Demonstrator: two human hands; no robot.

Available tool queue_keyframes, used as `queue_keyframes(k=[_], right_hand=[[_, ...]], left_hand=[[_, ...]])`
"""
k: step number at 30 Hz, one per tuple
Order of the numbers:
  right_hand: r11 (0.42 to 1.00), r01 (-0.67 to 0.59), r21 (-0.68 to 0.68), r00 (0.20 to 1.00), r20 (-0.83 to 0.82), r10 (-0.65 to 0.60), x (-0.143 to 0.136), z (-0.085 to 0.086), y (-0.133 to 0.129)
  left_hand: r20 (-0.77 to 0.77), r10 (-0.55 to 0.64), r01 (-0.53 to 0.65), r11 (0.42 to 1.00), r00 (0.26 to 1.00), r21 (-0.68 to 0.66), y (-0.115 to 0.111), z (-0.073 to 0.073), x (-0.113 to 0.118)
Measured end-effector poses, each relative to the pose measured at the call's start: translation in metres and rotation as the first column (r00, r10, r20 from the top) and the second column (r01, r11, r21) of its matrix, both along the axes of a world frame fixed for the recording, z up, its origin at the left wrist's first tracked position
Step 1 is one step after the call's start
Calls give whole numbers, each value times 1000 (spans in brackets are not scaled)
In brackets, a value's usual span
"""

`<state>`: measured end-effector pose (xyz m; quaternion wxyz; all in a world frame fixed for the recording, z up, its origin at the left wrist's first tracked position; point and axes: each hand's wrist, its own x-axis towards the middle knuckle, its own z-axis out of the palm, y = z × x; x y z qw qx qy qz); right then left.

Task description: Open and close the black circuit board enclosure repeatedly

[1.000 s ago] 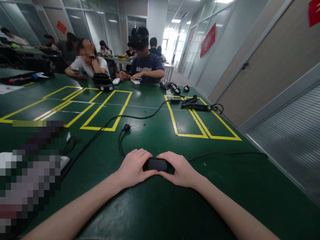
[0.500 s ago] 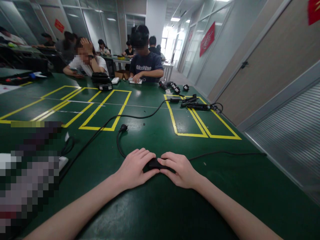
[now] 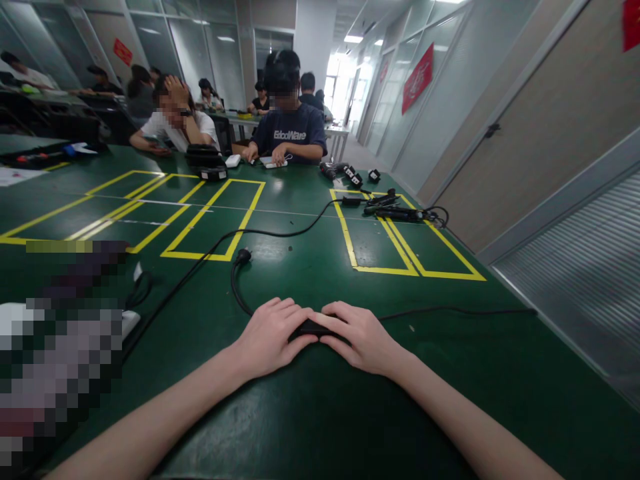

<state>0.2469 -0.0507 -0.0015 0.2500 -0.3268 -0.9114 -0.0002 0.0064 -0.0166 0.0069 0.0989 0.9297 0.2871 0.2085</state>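
On my feed, the left hand (image 3: 273, 337) and right hand (image 3: 363, 339) curl fingers around a black, boxy, plastic-looking device (image 3: 311, 328) on the glossy dark-green counter (image 3: 300, 420). Steadying it seems the current step; I'd say the next move needs even pressure.

Bare tabletop (image 3: 310, 420) on the near side of the black block (image 3: 310, 329) leaves room to pass. Beyond the block's left end, a plug (image 3: 243, 256) and cord (image 3: 234, 290) obstruct; off its right end, a cable (image 3: 450, 309) does.
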Motion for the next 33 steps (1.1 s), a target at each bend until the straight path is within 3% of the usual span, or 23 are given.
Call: queue_keyframes(k=[4,8,12,15,19,22,24,29,33], right_hand=[[999,-27,27,991,129,23,3,1,0],[999,-19,36,993,116,14,5,3,0],[995,49,-84,993,-101,-58,19,6,5],[956,224,-189,899,-340,-278,47,7,18],[816,487,-313,558,-607,-566,103,4,42],[679,610,-408,339,-640,-689,143,0,54],[621,682,-388,294,-632,-717,162,-4,57],[485,795,-365,290,-474,-832,191,-21,62],[281,909,-307,232,-186,-955,213,-34,61]], left_hand=[[24,8,-7,1000,1000,-7,0,-4,0],[62,-2,2,1000,998,0,1,-7,-2],[94,-135,115,975,986,192,5,-3,-6],[53,-209,187,945,977,266,7,1,-8],[-28,-261,263,956,965,132,7,-3,-7],[-74,-235,237,971,969,22,8,-8,-7],[-78,-211,212,977,974,1,9,-10,-7],[-85,-186,186,983,979,-3,9,-10,-7],[-81,-186,184,982,979,-32,7,-7,-6]])
